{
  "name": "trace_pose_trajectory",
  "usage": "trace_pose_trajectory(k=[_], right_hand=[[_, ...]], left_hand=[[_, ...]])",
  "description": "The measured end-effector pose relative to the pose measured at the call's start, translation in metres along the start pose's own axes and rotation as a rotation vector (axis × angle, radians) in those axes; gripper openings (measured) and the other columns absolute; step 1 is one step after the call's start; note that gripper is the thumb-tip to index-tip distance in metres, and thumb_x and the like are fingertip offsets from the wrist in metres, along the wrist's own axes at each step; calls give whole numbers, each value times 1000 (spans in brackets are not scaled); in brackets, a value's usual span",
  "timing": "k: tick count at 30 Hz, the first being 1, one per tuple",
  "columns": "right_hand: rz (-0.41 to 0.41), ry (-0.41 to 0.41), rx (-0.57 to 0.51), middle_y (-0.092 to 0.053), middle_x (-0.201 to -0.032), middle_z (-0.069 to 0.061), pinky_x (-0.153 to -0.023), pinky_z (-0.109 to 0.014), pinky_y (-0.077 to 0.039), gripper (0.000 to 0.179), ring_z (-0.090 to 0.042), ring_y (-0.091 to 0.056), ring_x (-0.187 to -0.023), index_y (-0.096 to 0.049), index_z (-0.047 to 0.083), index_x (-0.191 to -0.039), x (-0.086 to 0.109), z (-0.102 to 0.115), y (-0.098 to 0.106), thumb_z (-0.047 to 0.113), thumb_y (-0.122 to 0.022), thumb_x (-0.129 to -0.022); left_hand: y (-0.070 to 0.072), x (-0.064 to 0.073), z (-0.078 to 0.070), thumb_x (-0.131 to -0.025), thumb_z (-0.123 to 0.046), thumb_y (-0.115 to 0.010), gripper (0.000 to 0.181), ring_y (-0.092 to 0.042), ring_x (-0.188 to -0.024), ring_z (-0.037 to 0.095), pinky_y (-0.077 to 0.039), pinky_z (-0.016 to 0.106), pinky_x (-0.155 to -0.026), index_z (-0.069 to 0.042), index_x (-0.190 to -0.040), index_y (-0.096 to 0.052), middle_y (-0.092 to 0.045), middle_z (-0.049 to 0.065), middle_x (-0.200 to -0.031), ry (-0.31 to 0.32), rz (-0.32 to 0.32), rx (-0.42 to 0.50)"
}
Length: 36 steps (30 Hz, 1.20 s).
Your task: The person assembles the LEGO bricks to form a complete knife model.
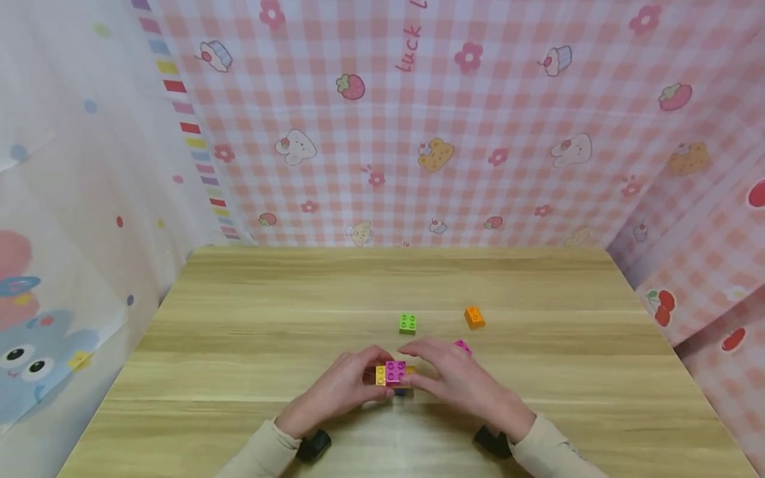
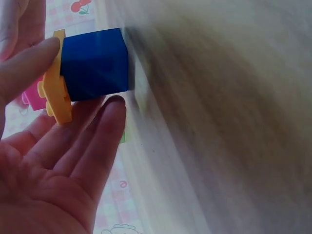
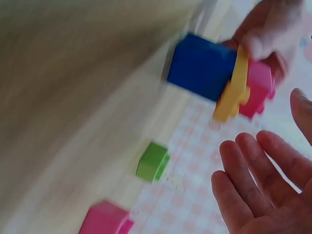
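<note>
Cream fabric sleeves (image 1: 552,448) lie nearest. Left hand (image 1: 340,385): thumb and fingers pinch the thin, studded yellow plate (image 2: 59,97) capping the smooth, boxy blue block (image 2: 95,63). Pink block (image 1: 395,370): square, studded, seated on the plate above the blue block. Right hand (image 1: 457,372): fingers spread, holding nothing, just beside the blue block. Wood-grain table (image 1: 287,285), beyond the blue block: square green block (image 1: 408,324); farther right, oblong orange block (image 1: 475,317).

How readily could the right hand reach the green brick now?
Probably yes: the right hand appears to hold nothing, and no object stands between it and the green brick.
</note>
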State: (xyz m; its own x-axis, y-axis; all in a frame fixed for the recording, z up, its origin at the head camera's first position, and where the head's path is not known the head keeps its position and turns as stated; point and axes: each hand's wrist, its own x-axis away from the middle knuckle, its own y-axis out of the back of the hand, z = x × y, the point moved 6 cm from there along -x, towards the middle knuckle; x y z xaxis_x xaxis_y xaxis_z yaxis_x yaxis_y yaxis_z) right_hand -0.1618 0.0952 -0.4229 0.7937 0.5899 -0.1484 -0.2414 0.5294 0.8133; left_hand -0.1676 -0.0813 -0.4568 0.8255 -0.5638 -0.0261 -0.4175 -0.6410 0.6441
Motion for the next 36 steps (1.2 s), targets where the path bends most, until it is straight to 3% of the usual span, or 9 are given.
trace_pose_trajectory(k=[4,8,12,19,26,30,36], right_hand=[[-36,4,15,-68,-132,-2,-103,-48,-53,44,-23,-63,-122,-67,12,-134,6,-10,14,37,-72,-98],[-68,-11,4,-67,-131,-3,-88,-40,-60,43,-21,-67,-104,-67,9,-133,12,-22,25,30,-75,-97],[-75,-12,19,-67,-131,-7,-89,-42,-60,41,-25,-68,-107,-67,5,-132,16,-35,34,24,-76,-96],[27,-38,39,-61,-142,-13,-105,-52,-51,48,-33,-60,-128,-63,4,-138,20,-58,39,21,-77,-95],[174,-100,29,-57,-148,-14,-110,-54,-47,55,-35,-55,-133,-60,7,-143,21,-76,33,24,-78,-94],[189,-129,37,-62,-141,-14,-107,-53,-49,55,-33,-59,-128,-60,5,-141,20,-82,31,20,-80,-92],[160,-155,72,-70,-125,-9,-100,-50,-54,40,-29,-65,-116,-67,4,-130,17,-87,29,11,-79,-92]], left_hand=[[-2,1,-2,-89,-29,-84,39,-68,-98,10,-57,32,-89,-14,-121,-67,-73,-6,-106,13,17,-31],[-1,0,-4,-90,-33,-82,44,-68,-106,17,-56,39,-96,-11,-126,-67,-73,-1,-115,43,9,-51],[0,0,-5,-90,-32,-82,48,-67,-110,19,-54,44,-99,-9,-129,-67,-72,3,-122,54,-15,-44],[2,2,-8,-90,-28,-82,43,-67,-110,18,-55,42,-98,-11,-128,-68,-73,1,-122,21,-57,-6],[2,2,-10,-93,-20,-80,37,-69,-108,18,-57,37,-96,-10,-126,-68,-73,2,-121,-11,-74,10],[1,0,-10,-93,-18,-80,34,-70,-106,18,-58,36,-94,-9,-123,-69,-74,3,-118,-21,-85,13],[0,-1,-10,-92,-18,-81,31,-69,-104,15,-57,34,-93,-10,-120,-71,-75,1,-116,-9,-100,21]])
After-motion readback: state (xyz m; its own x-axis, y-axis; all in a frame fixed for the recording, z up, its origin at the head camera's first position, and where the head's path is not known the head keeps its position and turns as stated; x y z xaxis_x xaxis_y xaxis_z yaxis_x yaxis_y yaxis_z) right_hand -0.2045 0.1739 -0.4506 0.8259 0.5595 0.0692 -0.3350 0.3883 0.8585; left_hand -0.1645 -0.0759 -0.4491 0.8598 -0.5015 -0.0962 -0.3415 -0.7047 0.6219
